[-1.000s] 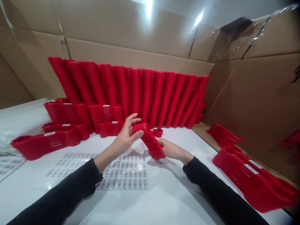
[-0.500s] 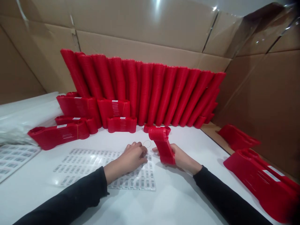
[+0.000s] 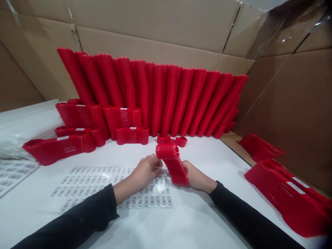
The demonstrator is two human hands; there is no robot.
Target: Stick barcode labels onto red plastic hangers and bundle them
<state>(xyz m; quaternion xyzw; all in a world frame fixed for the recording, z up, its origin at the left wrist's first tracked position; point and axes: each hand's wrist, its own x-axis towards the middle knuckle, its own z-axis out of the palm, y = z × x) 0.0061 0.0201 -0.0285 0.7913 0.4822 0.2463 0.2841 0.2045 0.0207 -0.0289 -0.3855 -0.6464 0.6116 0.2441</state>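
My right hand point(image 3: 198, 176) is closed round a short stack of nested red plastic pieces point(image 3: 172, 164), which it holds tilted above the white table. The stack has ribbed sides and a round opening at its upper end. Close to the stack's left side, my left hand point(image 3: 147, 170) pinches what looks like a thin rubber band point(image 3: 156, 166), mostly hidden by the fingers. Beneath the left hand lies a sheet of barcode stickers point(image 3: 90, 180). A small labelled red bundle point(image 3: 171, 140) lies just behind the held stack.
Tall red stacks point(image 3: 171, 100) lean in a row against the cardboard wall point(image 3: 155, 38). Labelled, banded bundles point(image 3: 62, 148) stand at left, with larger ones point(image 3: 285, 197) at right. Clear plastic bags point(image 3: 28, 128) and another sticker sheet point(image 3: 15, 174) lie at the left edge.
The thin loop that lay on the table is now at my left fingertips, which have closed. My right hand has brought the red stack left and slightly lower, nearer the left hand.
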